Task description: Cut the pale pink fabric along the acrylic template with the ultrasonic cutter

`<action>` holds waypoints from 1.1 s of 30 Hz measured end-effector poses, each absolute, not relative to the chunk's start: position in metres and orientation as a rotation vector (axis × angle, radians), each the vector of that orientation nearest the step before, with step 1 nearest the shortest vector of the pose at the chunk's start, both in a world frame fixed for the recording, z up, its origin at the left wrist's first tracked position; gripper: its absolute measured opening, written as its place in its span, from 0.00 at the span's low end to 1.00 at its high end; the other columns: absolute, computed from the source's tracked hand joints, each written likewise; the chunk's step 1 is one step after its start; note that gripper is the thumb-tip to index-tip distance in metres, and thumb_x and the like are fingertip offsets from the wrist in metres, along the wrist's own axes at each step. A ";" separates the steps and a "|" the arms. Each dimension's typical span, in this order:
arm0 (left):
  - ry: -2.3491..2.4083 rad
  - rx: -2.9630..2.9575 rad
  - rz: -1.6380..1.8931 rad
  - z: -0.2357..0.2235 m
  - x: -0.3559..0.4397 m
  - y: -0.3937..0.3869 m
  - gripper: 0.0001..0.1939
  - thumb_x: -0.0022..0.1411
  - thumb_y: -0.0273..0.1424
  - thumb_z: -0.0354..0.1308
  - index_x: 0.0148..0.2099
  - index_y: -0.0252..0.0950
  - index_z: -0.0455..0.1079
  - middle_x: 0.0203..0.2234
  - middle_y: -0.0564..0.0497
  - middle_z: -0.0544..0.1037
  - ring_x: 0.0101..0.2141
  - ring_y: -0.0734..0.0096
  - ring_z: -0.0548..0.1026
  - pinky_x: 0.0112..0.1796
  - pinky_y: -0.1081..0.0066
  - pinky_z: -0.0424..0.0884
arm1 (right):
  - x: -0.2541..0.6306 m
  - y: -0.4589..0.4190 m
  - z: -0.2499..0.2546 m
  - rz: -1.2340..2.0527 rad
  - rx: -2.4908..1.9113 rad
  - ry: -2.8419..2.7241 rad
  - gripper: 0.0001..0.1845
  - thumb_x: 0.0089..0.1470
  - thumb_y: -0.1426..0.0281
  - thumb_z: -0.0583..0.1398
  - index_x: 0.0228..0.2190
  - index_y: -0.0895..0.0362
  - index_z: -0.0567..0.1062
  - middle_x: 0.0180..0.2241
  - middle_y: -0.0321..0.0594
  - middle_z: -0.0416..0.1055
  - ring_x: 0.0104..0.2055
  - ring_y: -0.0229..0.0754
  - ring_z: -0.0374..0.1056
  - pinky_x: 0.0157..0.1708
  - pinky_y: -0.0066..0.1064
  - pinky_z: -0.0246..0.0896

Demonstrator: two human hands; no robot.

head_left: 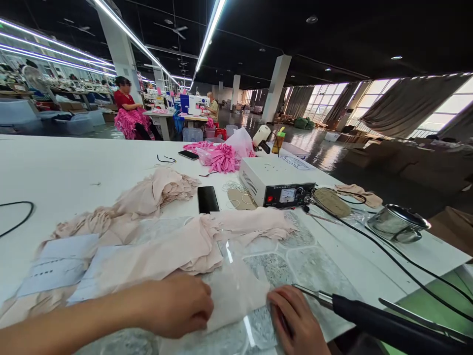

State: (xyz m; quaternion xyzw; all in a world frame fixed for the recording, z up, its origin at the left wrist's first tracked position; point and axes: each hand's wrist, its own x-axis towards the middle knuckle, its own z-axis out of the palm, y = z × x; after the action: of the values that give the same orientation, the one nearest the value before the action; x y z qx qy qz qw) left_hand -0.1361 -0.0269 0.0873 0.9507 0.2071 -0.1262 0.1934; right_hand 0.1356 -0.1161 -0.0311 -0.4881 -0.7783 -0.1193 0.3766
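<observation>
My left hand (181, 305) has its fingers curled together at the left end of a thin beige fabric piece (236, 291) lying flat on a clear, stone-patterned sheet (306, 266). At that piece's right end is my right hand (295, 320), its fingers bent inward. Something dark shows between them, too hidden to name. Just beyond the right fingertips lies the metal tip of a pen-like tool with a thick black handle (369, 315). Stacked beige fabric pieces (181, 246) lie behind my left hand, beside printed paper slips (59, 264).
A metered control box (281, 182) stands behind the sheet, with black cables running right. Around it are a phone (208, 199), pink fabric strips (221, 157) and a metal cup (399, 224). Beyond the white table (74, 167), people sit near sewing machines (194, 104).
</observation>
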 end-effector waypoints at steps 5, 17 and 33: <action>0.557 2.777 0.099 0.063 -0.091 -0.019 0.05 0.64 0.24 0.56 0.41 0.35 0.72 0.41 0.48 0.75 0.41 0.67 0.74 0.43 0.72 0.69 | 0.137 -0.112 -0.021 -0.166 -1.366 -1.970 0.25 0.53 0.73 0.57 0.54 0.56 0.66 0.49 0.50 0.69 0.51 0.49 0.67 0.45 0.39 0.70; 0.690 2.637 0.213 0.037 -0.070 -0.004 0.07 0.59 0.21 0.60 0.35 0.35 0.65 0.36 0.52 0.74 0.40 0.71 0.72 0.44 0.73 0.66 | 0.143 -0.091 -0.006 0.595 -1.345 -1.810 0.04 0.55 0.73 0.53 0.29 0.54 0.66 0.36 0.41 0.73 0.39 0.41 0.71 0.36 0.30 0.68; 0.376 3.027 0.377 0.031 -0.086 -0.013 0.14 0.67 0.23 0.48 0.54 0.36 0.64 0.53 0.44 0.70 0.54 0.60 0.66 0.59 0.56 0.51 | 0.172 -0.108 -0.027 0.052 -1.413 -1.818 0.13 0.58 0.70 0.55 0.45 0.51 0.70 0.41 0.43 0.74 0.37 0.40 0.74 0.31 0.25 0.70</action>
State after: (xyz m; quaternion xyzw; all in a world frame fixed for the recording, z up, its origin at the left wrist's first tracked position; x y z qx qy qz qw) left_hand -0.0862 -0.0130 0.0309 0.9843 0.1222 0.1225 0.0339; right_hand 0.1717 -0.1082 -0.0266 -0.5602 -0.7210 0.0204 0.4072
